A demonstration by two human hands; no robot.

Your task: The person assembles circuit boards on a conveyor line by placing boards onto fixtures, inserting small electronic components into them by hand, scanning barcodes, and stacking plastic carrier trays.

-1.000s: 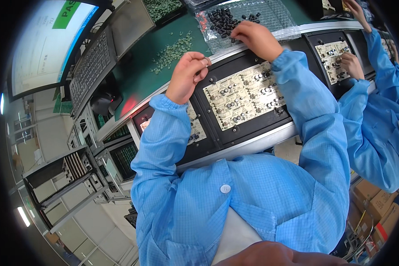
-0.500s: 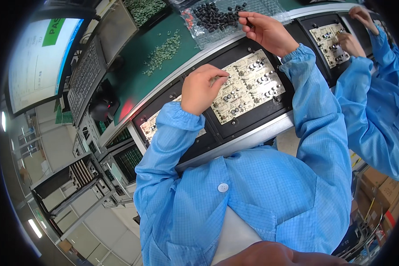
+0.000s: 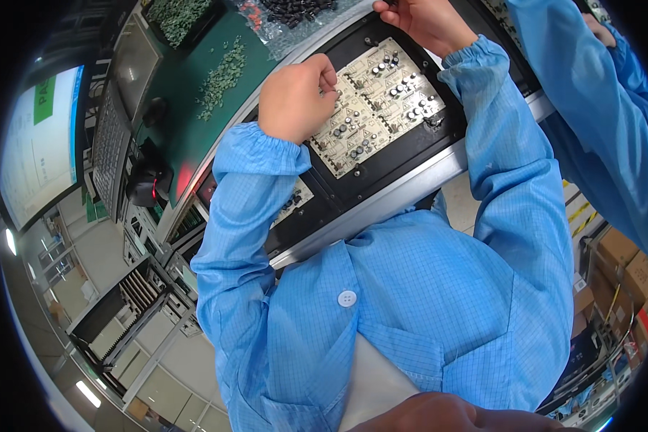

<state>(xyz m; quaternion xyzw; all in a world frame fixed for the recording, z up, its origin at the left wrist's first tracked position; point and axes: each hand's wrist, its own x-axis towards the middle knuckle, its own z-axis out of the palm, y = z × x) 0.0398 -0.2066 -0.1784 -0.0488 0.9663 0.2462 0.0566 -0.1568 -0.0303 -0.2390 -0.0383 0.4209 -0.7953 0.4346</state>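
Left grip (image 3: 297, 99) — loosely curled, over circuit board (image 3: 383, 106)

We noted the left arm (image 3: 255, 187) and right arm (image 3: 507, 144), 2 of 2 in view, extended forward. The left hand (image 3: 295, 97) showed its back, fingers (image 3: 325, 68) curled inward. We saw the right hand (image 3: 432, 25) farther forward, fingers bent.

A strip light (image 3: 88, 393) glows beyond a dark rack (image 3: 138, 297), cardboard boxes (image 3: 639, 271) at right.
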